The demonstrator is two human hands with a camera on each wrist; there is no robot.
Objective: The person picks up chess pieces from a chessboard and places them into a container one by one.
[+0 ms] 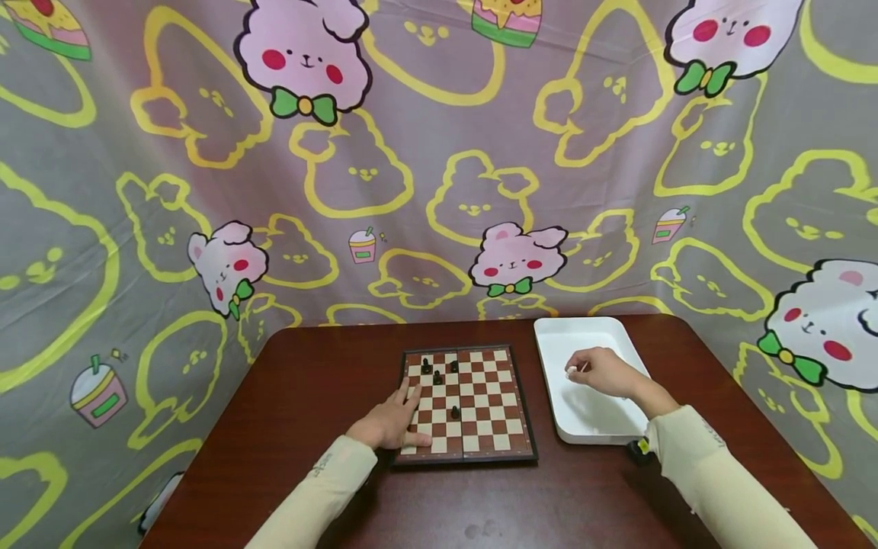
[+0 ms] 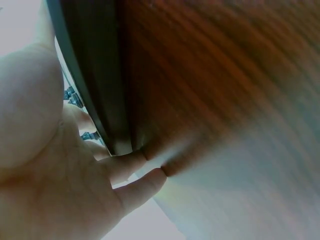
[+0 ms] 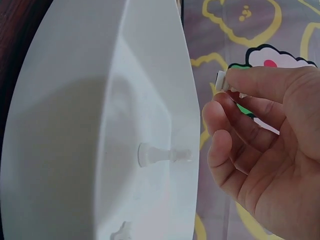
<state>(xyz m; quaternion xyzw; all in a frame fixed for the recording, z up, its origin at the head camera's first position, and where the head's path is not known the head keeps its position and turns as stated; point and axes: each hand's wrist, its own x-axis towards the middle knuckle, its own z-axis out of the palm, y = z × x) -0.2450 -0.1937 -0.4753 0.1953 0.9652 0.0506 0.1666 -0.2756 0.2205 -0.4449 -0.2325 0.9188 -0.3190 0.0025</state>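
Observation:
A folding chessboard (image 1: 490,398) with brown and cream squares lies on the table, several black chess pieces (image 1: 437,378) standing on its left half. My left hand (image 1: 392,421) rests at the board's left edge with fingers spread, some over the squares; in the left wrist view two fingers reach past the dark board side (image 2: 92,75) to the tabletop. Over the white tray (image 1: 593,419), my right hand (image 1: 607,372) pinches a white chess piece (image 3: 220,80) between thumb and forefinger, mostly hidden by the fingers. Inside the tray, the right wrist view shows another white chess piece (image 3: 157,154).
Part of a further white piece (image 3: 122,232) shows at the bottom of the right wrist view. The tray stands right of the board on the dark red-brown table (image 1: 329,366). A patterned cloth (image 1: 425,175) hangs behind and beside the table.

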